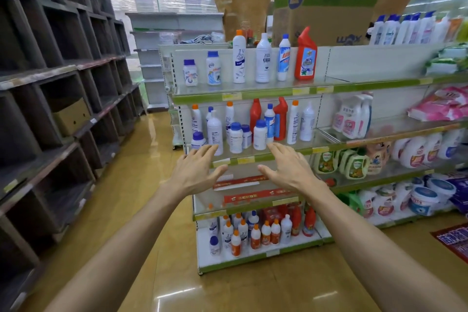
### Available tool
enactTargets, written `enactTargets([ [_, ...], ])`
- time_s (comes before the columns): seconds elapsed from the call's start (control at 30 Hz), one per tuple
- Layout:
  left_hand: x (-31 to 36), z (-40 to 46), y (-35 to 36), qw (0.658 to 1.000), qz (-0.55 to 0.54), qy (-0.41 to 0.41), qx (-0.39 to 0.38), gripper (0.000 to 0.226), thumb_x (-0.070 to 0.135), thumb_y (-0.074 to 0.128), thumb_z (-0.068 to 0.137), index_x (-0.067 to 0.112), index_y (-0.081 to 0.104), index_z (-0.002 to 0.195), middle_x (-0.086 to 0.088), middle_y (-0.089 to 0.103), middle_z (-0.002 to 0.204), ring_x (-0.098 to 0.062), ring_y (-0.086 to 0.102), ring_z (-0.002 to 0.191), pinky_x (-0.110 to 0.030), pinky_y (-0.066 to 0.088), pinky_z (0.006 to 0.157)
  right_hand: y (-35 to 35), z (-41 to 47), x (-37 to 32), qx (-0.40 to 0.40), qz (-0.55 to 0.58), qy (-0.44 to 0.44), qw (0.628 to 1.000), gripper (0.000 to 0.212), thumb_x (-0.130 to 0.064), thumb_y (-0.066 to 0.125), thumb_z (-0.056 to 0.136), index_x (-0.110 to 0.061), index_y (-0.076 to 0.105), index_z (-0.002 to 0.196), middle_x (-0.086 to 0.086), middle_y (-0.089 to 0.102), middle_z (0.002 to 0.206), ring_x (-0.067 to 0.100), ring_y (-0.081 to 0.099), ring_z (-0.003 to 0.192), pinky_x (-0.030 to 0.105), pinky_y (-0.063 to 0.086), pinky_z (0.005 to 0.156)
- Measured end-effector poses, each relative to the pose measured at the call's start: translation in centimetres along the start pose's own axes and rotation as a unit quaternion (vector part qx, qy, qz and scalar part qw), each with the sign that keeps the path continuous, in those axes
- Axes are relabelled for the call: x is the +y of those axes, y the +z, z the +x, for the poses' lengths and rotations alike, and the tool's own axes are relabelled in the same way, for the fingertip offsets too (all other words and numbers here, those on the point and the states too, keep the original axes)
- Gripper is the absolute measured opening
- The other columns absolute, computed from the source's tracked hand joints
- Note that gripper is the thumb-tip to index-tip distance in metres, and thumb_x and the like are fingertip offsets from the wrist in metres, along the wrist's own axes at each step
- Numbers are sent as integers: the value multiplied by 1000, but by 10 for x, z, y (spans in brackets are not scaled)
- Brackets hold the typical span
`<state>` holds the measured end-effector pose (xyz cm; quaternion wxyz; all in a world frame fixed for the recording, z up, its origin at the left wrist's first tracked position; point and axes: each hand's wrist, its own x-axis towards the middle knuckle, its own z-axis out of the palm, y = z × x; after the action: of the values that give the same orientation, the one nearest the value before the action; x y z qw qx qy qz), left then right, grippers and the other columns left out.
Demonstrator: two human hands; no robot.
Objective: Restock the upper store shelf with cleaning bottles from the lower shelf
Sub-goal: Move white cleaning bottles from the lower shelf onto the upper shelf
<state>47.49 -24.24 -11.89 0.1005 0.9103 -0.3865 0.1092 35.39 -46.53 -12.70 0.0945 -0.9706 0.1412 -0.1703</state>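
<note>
Both hands were spread flat and empty, palms down, fingers extended, held out in front of the white metal store shelving unit with green price strips (255, 95). The left hand (196, 172) and the right hand (288, 168) hovered side by side, level with the front edge of the second tier of that unit, gripping nothing.

The crowded second tier (255, 158) held the stock to draw from: upright white plastic cleaning bottles with blue and orange caps (214, 132) and tall red angled-neck bottles (279, 119), all standing with their long axes vertical. They lay just beyond and slightly above the fingertips. A short white blue-capped bottle (260, 135) stood just past the right hand's fingers, while the tall white pump-style bottle stood just past the left hand's fingers, so each hand had a bottle about equally near.

The top tier (253, 88) of the unit, directly above, carried only a single sparse row of six bottles, ending in a red angled-neck toilet cleaner bottle (306, 57), with bare shelf to the right of it. Judging from this, the coming move called for closing around an upright bottle from the front and lifting it straight up one tier.
</note>
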Motion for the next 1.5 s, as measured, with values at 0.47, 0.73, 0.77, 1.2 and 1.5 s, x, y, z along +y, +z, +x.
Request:
enactTargets([
  [0.47,-41,165,61,995,-33,-99,-4,70,63,39,97,29,25,157,3,34,161,-19,36,145,-48,36,113,68,212,64,-43,37,-78,995,75,-55,50,93,-21,26,155,3,34,160,24,33,146,49,30,117],
  [0.73,-87,228,119,990,-62,-126,8,67,62,44,95,31,31,154,7,41,158,-16,42,140,-42,40,108,124,288,87,-56,41,-89,994,68,-51,53,94,-20,33,151,2,41,155,24,39,141,48,35,113],
  [0.77,-93,236,127,990,-64,-123,10,68,63,44,95,30,31,154,7,40,158,-15,42,140,-41,40,108,131,298,89,-57,38,-89,994,68,-51,53,94,-19,33,151,2,42,155,23,40,141,47,35,114],
  [1.2,-143,336,199,997,-38,-62,-41,72,67,36,96,31,21,157,7,34,161,-17,36,144,-42,35,115,200,424,92,-106,50,-46,992,60,-41,51,98,-16,35,150,6,40,154,32,43,136,45,39,109],
  [1.5,-156,344,221,999,-14,-36,39,70,66,35,93,23,47,146,5,57,142,-17,58,121,-35,48,96,242,475,99,-188,40,-35,981,58,-43,49,97,-24,31,149,12,41,148,38,41,134,55,46,98],
])
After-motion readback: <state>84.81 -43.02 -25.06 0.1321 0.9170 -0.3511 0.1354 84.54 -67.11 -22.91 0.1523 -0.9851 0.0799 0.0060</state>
